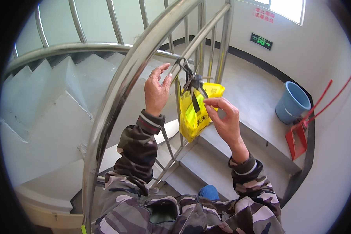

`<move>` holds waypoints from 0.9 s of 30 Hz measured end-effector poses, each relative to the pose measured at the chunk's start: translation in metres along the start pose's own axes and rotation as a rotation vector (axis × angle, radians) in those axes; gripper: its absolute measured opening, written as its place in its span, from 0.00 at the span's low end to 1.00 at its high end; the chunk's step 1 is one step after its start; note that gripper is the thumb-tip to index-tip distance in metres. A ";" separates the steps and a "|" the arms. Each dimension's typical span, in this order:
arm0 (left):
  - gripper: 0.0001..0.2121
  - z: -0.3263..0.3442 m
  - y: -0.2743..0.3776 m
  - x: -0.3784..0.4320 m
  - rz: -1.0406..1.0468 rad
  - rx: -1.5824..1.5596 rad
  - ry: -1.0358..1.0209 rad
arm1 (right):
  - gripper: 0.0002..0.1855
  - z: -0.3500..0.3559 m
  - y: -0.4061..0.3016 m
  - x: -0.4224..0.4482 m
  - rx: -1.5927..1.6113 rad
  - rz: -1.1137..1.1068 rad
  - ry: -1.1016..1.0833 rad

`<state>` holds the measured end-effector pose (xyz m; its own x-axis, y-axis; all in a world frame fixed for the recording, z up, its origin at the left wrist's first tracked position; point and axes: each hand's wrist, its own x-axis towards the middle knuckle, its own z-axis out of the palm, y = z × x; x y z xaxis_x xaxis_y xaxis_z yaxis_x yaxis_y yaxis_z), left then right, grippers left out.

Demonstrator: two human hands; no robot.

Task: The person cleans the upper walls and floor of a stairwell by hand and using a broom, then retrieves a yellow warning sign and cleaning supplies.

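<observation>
A yellow plastic bag (190,128) with printed writing hangs beside the lower metal rail (206,30). A black strap (196,102) runs down over its front. Above the bag, a bunch of keys (196,80) dangles from the rail on a dark cord. My left hand (158,90) is raised at the rail, thumb and fingers apart, holding nothing. With thumb and forefinger, my right hand (223,115) appears to pinch the lower end of a key in the bunch. The fingertips partly hide that end.
A thick curved metal handrail (117,96) rises close on my left. Concrete steps (210,161) descend below the bag. A blue bucket (291,103) and a red dustpan (298,140) stand on the landing by the right wall. A green exit sign (261,41) is on the wall.
</observation>
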<state>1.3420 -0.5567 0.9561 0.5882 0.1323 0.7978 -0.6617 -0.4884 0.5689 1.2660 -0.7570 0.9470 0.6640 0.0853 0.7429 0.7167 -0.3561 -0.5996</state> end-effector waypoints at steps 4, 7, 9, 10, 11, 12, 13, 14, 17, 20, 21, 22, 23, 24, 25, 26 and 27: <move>0.14 0.019 -0.025 0.030 -0.127 0.095 -0.074 | 0.08 0.012 0.016 0.065 -0.058 -0.028 0.048; 0.13 0.029 -0.023 0.047 -0.231 0.059 -0.193 | 0.16 0.029 0.027 0.103 -0.226 -0.031 0.038; 0.11 0.033 -0.023 0.050 -0.334 -0.018 -0.215 | 0.18 0.046 0.034 0.114 -0.299 0.047 -0.017; 0.11 0.032 -0.022 0.049 -0.352 -0.019 -0.219 | 0.18 0.051 0.036 0.117 -0.338 0.110 -0.057; 0.11 0.030 -0.021 0.050 -0.363 -0.019 -0.220 | 0.17 0.056 0.038 0.119 -0.375 0.129 -0.078; 0.10 0.028 -0.020 0.050 -0.372 -0.020 -0.223 | 0.17 0.060 0.041 0.119 -0.414 0.149 -0.098; 0.09 0.029 -0.019 0.049 -0.369 -0.054 -0.192 | 0.17 0.063 0.043 0.120 -0.455 0.171 -0.115; 0.08 0.029 -0.018 0.050 -0.373 -0.066 -0.192 | 0.16 0.066 0.046 0.119 -0.459 0.192 -0.117; 0.05 0.031 -0.016 0.054 -0.382 -0.059 -0.201 | 0.13 0.070 0.055 0.114 -0.445 0.198 -0.056; 0.05 0.034 -0.025 0.050 -0.308 -0.095 -0.185 | 0.13 0.073 0.059 0.105 -0.444 0.156 -0.033; 0.05 0.035 -0.030 0.049 -0.318 -0.157 -0.214 | 0.12 0.071 0.060 0.105 -0.428 0.166 -0.066; 0.05 0.037 -0.033 0.046 -0.340 -0.275 -0.224 | 0.13 0.072 0.060 0.102 -0.450 0.154 -0.061; 0.05 0.037 -0.034 0.048 -0.345 -0.389 -0.223 | 0.13 0.073 0.060 0.103 -0.467 0.126 -0.050; 0.05 0.037 -0.035 0.049 -0.350 -0.502 -0.222 | 0.13 0.074 0.060 0.104 -0.483 0.098 -0.040; 0.04 0.036 -0.036 0.048 -0.319 -0.464 -0.257 | 0.13 0.076 0.061 0.101 -0.507 0.086 -0.037; 0.05 0.037 -0.038 0.047 -0.334 -0.501 -0.260 | 0.13 0.078 0.060 0.099 -0.526 0.118 -0.023; 0.05 0.039 -0.042 0.045 -0.350 -0.537 -0.262 | 0.13 0.081 0.059 0.096 -0.543 0.150 -0.009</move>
<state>1.4147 -0.5636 0.9601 0.8572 -0.0417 0.5132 -0.5114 0.0482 0.8580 1.3890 -0.6948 0.9587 0.7537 0.0042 0.6572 0.4034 -0.7924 -0.4576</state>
